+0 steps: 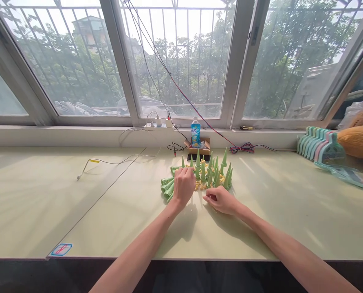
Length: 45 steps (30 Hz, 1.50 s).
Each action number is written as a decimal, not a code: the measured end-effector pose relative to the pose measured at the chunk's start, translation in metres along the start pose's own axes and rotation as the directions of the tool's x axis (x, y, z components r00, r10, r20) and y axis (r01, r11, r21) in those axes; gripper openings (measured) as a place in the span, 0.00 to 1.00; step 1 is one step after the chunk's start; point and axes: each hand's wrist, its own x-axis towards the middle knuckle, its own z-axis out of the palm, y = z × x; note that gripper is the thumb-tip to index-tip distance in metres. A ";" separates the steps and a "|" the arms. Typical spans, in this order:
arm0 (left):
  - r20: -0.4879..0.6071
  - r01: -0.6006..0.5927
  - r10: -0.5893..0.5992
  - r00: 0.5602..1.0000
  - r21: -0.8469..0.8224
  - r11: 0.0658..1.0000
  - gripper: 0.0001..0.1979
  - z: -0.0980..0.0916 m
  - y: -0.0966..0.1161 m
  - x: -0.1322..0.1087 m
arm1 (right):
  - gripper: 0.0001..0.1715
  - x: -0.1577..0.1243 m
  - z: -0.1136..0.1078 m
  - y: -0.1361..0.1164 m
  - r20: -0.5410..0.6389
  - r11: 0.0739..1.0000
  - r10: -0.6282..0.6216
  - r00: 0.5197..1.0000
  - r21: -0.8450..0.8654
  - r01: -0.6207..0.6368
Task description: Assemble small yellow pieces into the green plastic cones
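A cluster of green plastic cones (212, 171) stands upright on the pale green table (108, 211), with small yellow pieces (201, 185) scattered among them. More green cones (166, 185) lie on their sides at the cluster's left. My left hand (183, 185) hovers over the lying cones, fingers curled and pinched on a green cone at the cluster's edge. My right hand (221, 199) rests on the table just in front of the cluster, fingers pinched together on something too small to make out.
A blue-labelled bottle (195, 132) stands by a small cardboard box (204, 145) at the window sill. Cables (242, 148) and a power strip (157, 122) run along the back. Stacked pastel plastic parts (318, 144) and bags sit at far right. A loose wire (89, 165) lies left.
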 end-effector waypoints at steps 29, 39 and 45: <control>0.115 0.122 -0.067 0.991 -0.583 0.803 0.10 0.007 0.012 -0.008 | 0.19 0.002 0.000 0.003 -0.096 0.996 0.085 0.992 0.025 -0.083; 0.251 0.133 0.020 0.968 -0.578 0.805 0.14 0.004 0.014 -0.005 | 0.12 0.004 -0.002 0.008 -0.081 0.995 0.074 0.994 0.071 -0.069; 0.325 0.097 0.142 0.935 -0.620 0.779 0.11 -0.002 0.017 -0.006 | 0.05 0.004 -0.002 0.010 -0.069 0.994 0.039 0.997 0.102 -0.032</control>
